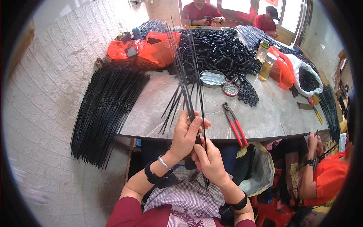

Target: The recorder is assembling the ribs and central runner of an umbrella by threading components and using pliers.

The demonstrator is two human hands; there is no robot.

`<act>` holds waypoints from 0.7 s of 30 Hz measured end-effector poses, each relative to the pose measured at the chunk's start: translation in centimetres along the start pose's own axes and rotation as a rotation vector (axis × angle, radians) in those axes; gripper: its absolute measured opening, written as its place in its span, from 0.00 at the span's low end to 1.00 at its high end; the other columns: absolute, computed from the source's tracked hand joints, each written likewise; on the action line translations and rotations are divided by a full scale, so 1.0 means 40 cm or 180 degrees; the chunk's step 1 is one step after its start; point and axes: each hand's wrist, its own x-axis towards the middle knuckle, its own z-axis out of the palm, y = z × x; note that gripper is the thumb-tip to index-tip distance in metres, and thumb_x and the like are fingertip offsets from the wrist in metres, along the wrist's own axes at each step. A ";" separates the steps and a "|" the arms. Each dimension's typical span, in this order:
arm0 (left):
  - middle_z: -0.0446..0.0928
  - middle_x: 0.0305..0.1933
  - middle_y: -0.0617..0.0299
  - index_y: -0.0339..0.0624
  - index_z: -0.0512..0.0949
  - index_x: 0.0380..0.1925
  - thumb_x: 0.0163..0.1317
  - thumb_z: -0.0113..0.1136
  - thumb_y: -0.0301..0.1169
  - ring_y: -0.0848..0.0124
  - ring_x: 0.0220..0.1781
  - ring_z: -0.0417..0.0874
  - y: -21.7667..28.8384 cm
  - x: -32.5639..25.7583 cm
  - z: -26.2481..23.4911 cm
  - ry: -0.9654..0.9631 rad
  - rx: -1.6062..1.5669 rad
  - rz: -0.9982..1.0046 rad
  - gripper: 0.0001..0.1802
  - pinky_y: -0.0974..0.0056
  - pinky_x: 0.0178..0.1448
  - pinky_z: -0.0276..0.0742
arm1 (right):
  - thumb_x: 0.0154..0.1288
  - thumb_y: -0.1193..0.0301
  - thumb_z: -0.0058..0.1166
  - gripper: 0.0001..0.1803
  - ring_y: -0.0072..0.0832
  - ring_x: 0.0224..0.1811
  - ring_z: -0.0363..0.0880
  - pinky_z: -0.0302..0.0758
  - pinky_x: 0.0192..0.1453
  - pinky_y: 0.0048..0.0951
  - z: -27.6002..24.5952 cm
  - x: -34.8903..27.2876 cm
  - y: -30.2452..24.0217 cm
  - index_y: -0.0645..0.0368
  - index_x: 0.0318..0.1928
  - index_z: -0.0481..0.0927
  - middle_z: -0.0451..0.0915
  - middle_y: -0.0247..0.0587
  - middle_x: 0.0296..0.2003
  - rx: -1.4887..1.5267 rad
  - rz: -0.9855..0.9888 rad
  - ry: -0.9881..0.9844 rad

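Observation:
In front of my lap, my left hand [186,133] is closed around several long, thin black rods [184,89], which rise up over the table. My right hand [210,159] is just below and to the right, its fingers closed around the lower part of a thin black rod [203,106]. What lies between the two palms is hidden. A few loose black rods [172,108] lie on the tabletop beyond my left hand. Red-handled cutting pliers [236,126] rest near the table edge, right of my hands.
A thick stack of black rods [109,109] overhangs the grey table [151,102] at left. Farther back are a heap of short black tubes [217,49], a tin of silver sticks [213,78], black rings [248,94], bottles [267,66] and orange bags [160,53]. A co-worker [327,178] sits at right.

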 end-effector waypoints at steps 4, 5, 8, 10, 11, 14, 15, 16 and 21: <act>0.81 0.33 0.57 0.36 0.66 0.57 0.74 0.45 0.41 0.74 0.32 0.82 0.054 0.019 0.004 -0.0121 -0.0486 -0.0528 0.21 0.72 0.34 0.77 | 0.74 0.70 0.44 0.09 0.13 0.16 0.65 0.63 0.19 0.18 -0.007 -0.011 0.007 0.64 0.44 0.70 0.69 0.28 0.20 -0.0104 -0.0088 0.0073; 0.81 0.33 0.57 0.36 0.66 0.57 0.74 0.45 0.41 0.74 0.32 0.82 0.062 0.025 0.001 -0.0113 -0.0489 -0.0524 0.21 0.72 0.34 0.77 | 0.73 0.71 0.44 0.08 0.14 0.16 0.65 0.63 0.19 0.18 -0.013 -0.013 0.011 0.64 0.44 0.70 0.69 0.27 0.20 0.0059 0.0036 -0.0072; 0.77 0.25 0.62 0.36 0.75 0.45 0.72 0.49 0.39 0.76 0.25 0.78 0.073 0.041 -0.009 -0.0217 -0.0947 -0.0831 0.16 0.72 0.32 0.76 | 0.72 0.72 0.46 0.09 0.15 0.17 0.67 0.65 0.20 0.19 -0.032 -0.017 -0.007 0.65 0.47 0.70 0.69 0.28 0.20 0.0475 0.0392 -0.0395; 0.78 0.25 0.62 0.35 0.76 0.41 0.72 0.50 0.38 0.76 0.26 0.79 0.077 0.050 -0.011 -0.0229 -0.0811 -0.0827 0.15 0.72 0.32 0.76 | 0.71 0.73 0.47 0.11 0.16 0.18 0.69 0.66 0.21 0.18 -0.026 -0.015 -0.031 0.66 0.49 0.70 0.71 0.30 0.22 0.1022 0.0478 -0.0393; 0.79 0.25 0.62 0.35 0.77 0.37 0.71 0.51 0.38 0.77 0.27 0.79 0.083 0.050 -0.012 -0.0241 -0.0664 -0.0833 0.15 0.72 0.32 0.76 | 0.71 0.73 0.47 0.11 0.15 0.18 0.69 0.65 0.20 0.17 -0.016 -0.009 -0.043 0.66 0.49 0.70 0.71 0.31 0.23 0.1314 0.0329 -0.0220; 0.81 0.25 0.62 0.35 0.79 0.34 0.68 0.55 0.37 0.78 0.28 0.81 0.116 0.051 -0.027 -0.0489 0.0259 -0.0743 0.14 0.72 0.27 0.75 | 0.75 0.70 0.40 0.10 0.12 0.17 0.58 0.55 0.16 0.16 -0.042 0.007 -0.060 0.63 0.49 0.70 0.66 0.29 0.24 0.1408 0.0704 -0.0294; 0.80 0.24 0.62 0.35 0.79 0.33 0.67 0.58 0.37 0.77 0.27 0.81 0.128 0.056 -0.043 -0.0547 0.0572 -0.0655 0.14 0.72 0.26 0.75 | 0.76 0.68 0.39 0.11 0.11 0.16 0.55 0.53 0.16 0.15 -0.048 0.006 -0.070 0.62 0.48 0.70 0.65 0.28 0.23 0.1480 0.0675 -0.0328; 0.80 0.24 0.62 0.35 0.79 0.33 0.67 0.58 0.37 0.77 0.27 0.81 0.150 0.052 -0.069 -0.0561 0.0558 -0.0648 0.14 0.72 0.26 0.75 | 0.76 0.68 0.39 0.11 0.11 0.16 0.55 0.53 0.16 0.15 -0.055 0.002 -0.079 0.62 0.48 0.70 0.65 0.28 0.23 0.1469 0.0668 -0.0311; 0.74 0.56 0.46 0.30 0.61 0.63 0.44 0.78 0.41 0.59 0.55 0.77 0.171 0.095 -0.132 -0.0016 0.2514 0.1536 0.50 0.60 0.59 0.73 | 0.76 0.68 0.40 0.11 0.10 0.16 0.54 0.51 0.17 0.15 -0.072 -0.018 -0.118 0.63 0.45 0.71 0.63 0.26 0.21 0.1369 0.0718 -0.0292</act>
